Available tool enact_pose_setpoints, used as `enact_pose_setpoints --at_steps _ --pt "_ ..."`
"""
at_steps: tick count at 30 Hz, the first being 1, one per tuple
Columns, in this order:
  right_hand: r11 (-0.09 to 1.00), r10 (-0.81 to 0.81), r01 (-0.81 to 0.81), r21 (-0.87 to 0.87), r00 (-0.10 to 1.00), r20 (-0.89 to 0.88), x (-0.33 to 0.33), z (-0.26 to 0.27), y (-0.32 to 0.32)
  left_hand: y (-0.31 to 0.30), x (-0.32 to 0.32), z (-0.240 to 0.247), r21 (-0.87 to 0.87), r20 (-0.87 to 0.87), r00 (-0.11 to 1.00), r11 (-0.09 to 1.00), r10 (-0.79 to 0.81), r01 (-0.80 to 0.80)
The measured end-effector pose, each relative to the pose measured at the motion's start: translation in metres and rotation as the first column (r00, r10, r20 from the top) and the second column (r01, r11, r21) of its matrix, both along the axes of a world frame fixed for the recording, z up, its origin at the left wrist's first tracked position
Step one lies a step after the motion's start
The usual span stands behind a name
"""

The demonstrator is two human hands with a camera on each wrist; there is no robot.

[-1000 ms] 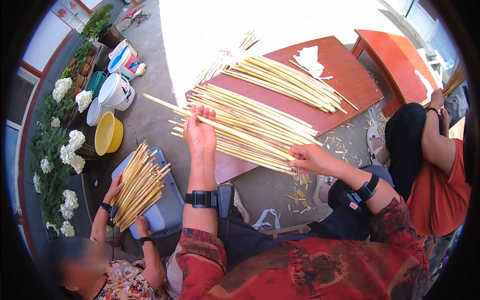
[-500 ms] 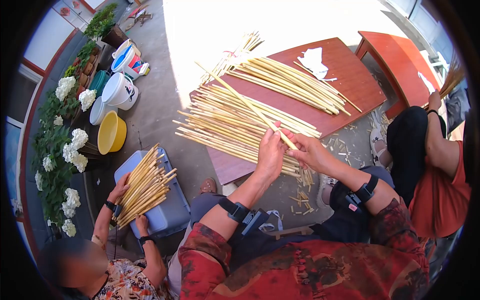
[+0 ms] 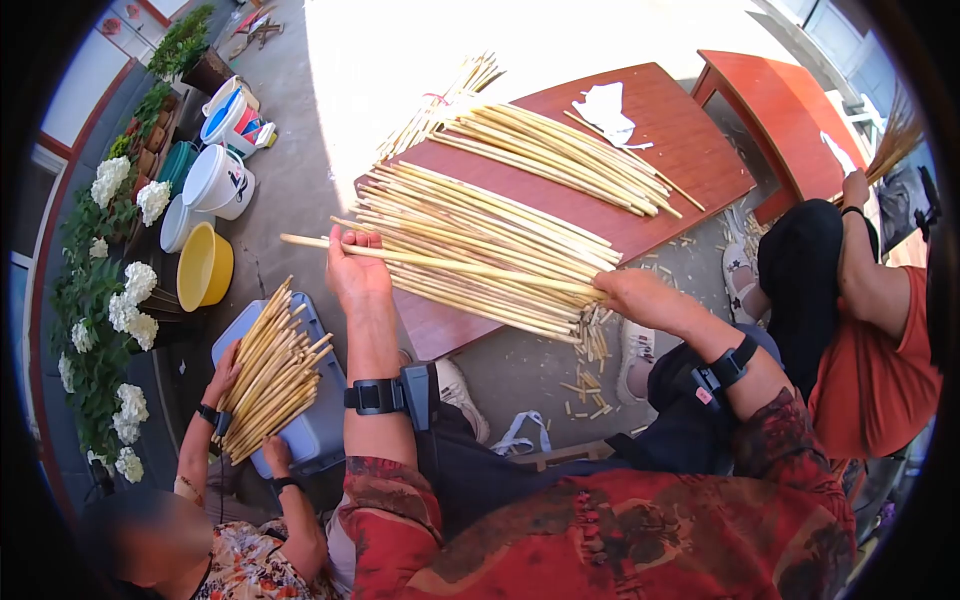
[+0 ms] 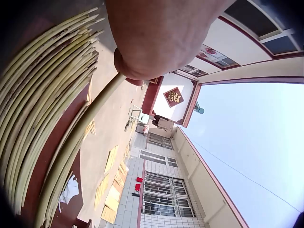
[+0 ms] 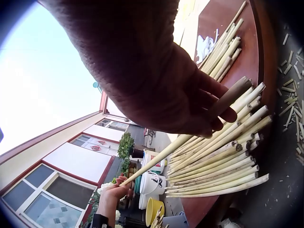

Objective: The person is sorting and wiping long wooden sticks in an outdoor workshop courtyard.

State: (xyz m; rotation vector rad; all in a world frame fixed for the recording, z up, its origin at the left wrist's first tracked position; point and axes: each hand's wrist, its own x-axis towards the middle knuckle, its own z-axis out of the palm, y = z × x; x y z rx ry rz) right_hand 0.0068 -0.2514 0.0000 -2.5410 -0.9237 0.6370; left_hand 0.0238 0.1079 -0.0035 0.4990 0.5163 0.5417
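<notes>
Here's the stick (image 3: 470, 269), stretched left to right over the near side of the table (image 3: 437, 335), left hand (image 3: 360, 280) pinching it just short of one tip, right hand (image 3: 645, 298) gripping the other end, neither nearer.

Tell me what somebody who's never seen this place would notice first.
Probably the broad spread of pale stalks across the reddish table in the middle, with one long stalk held over it between the left hand and right hand. After that, the bright yellow basin on the left, and the big white flowers down the left side.
</notes>
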Motion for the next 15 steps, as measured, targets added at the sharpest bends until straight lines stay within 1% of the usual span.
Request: enact_pose_setpoints --at_steps 1,2,4,7,9,10,11,12,13,14,15 --pt "0.999 0.001 0.0 -0.052 1.0 0.01 0.001 -0.002 -0.003 0.003 -0.003 0.003 0.003 0.039 0.999 1.0 0.014 -0.014" --pt "0.995 0.001 0.001 -0.104 1.0 0.02 0.0 -0.002 -0.005 0.002 -0.006 0.004 0.004 0.037 0.999 1.0 0.012 -0.013" --pt "0.995 0.003 0.001 -0.095 0.999 0.048 -0.003 -0.001 -0.005 -0.003 -0.008 0.008 0.056 0.02 0.996 0.994 0.09 -0.091" --pt "0.999 0.02 -0.017 -0.048 0.999 0.049 -0.001 -0.002 -0.003 -0.012 -0.008 0.013 0.076 0.021 0.996 0.993 0.086 -0.088" --pt "0.982 0.023 -0.03 0.188 0.999 0.041 0.001 -0.001 0.002 -0.017 -0.007 0.016 0.06 0.048 0.996 0.995 0.079 -0.082" --pt "0.982 0.026 -0.033 0.187 0.999 0.041 0.0 0.004 0.007 -0.02 -0.007 0.016 0.048 0.072 0.995 0.996 0.071 -0.075" --pt "0.955 -0.041 0.066 0.289 0.995 -0.091 -0.002 0.012 0.012 -0.024 -0.006 0.014 0.047 0.069 0.995 0.996 0.072 -0.076" --pt "0.911 -0.094 0.176 0.372 0.969 -0.227 -0.003 0.016 0.017 -0.03 -0.005 0.012 0.038 0.103 0.994 0.999 0.031 -0.035" --pt "0.912 -0.094 0.176 0.371 0.969 -0.229 -0.004 0.015 0.022 -0.038 -0.005 0.01 0.03 0.138 0.99 1.0 -0.01 0.006" --pt "0.881 -0.1 0.241 0.408 0.936 -0.337 -0.006 0.014 0.028 -0.049 -0.006 0.012 0.029 0.137 0.991 1.0 -0.008 0.004" --pt "0.845 -0.098 0.309 0.436 0.892 -0.441 -0.007 0.013 0.034 -0.063 -0.007 0.012 0.029 0.148 0.985 0.996 -0.093 0.09"
